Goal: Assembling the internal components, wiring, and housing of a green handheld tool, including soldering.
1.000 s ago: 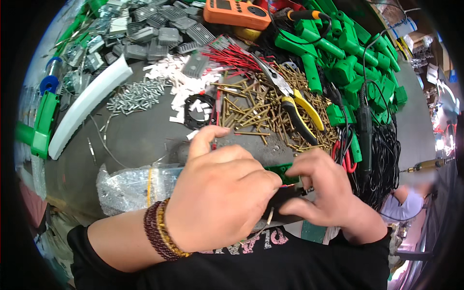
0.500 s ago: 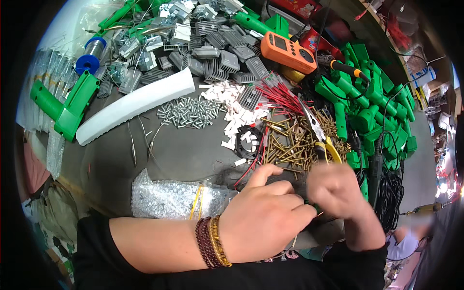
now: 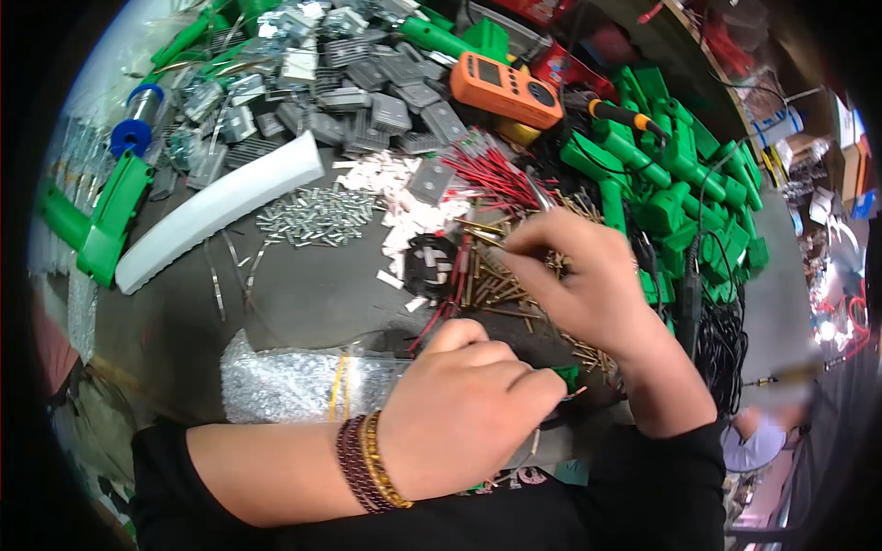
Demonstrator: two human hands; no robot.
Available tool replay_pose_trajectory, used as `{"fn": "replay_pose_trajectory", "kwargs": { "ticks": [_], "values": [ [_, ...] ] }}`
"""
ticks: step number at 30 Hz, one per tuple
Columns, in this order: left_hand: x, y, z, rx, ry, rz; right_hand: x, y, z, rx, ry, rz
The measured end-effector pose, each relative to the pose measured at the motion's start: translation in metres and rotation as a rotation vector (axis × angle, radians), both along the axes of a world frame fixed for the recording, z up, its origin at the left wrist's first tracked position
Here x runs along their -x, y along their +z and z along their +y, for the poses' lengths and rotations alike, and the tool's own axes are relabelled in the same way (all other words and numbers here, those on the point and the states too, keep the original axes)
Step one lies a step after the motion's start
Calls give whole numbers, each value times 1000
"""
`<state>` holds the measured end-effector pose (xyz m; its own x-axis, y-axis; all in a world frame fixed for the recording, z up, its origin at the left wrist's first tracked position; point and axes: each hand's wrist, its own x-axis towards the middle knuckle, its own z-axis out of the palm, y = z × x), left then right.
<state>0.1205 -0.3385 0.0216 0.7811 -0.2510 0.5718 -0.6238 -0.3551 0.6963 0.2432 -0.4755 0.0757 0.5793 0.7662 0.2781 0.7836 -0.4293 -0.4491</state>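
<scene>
My left hand (image 3: 464,399) is closed, its back turned up, below the screw pile. What it grips is mostly hidden; a bit of green plastic (image 3: 567,375) and a thin copper-coloured wire end (image 3: 579,393) show beside its fingers. My right hand (image 3: 588,285) reaches over the heap of brass screws (image 3: 496,285), with thumb and forefinger pinched together. At those fingertips is a brass screw (image 3: 481,230). Left of the heap sit a black ring-shaped part (image 3: 430,266) and white plastic pieces (image 3: 404,220). Red wires (image 3: 491,174) lie just beyond.
Silver screws (image 3: 312,218), grey finned heat sinks (image 3: 367,115) and an orange multimeter (image 3: 505,89) lie farther back. Green plastic housings (image 3: 680,174) pile up at right, near black cables (image 3: 717,358). Bubble wrap (image 3: 285,381) lies by my left forearm; a curved white strip (image 3: 220,211) is at left.
My right hand has moved from beside my left hand up to the brass screws, changing from a fist to a pinch and covering the pliers. The whole view has shifted slightly.
</scene>
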Motion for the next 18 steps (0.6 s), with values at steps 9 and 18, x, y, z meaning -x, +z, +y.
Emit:
{"fn": "replay_pose_trajectory", "kwargs": {
  "ticks": [9,18],
  "values": [
    [-3,4,-6,-11,33,-36,77,1,-106,-454,-122,590],
    [-1,6,-7,15,72,-58,76,2,-97,-427,-110,586]
  ]
}}
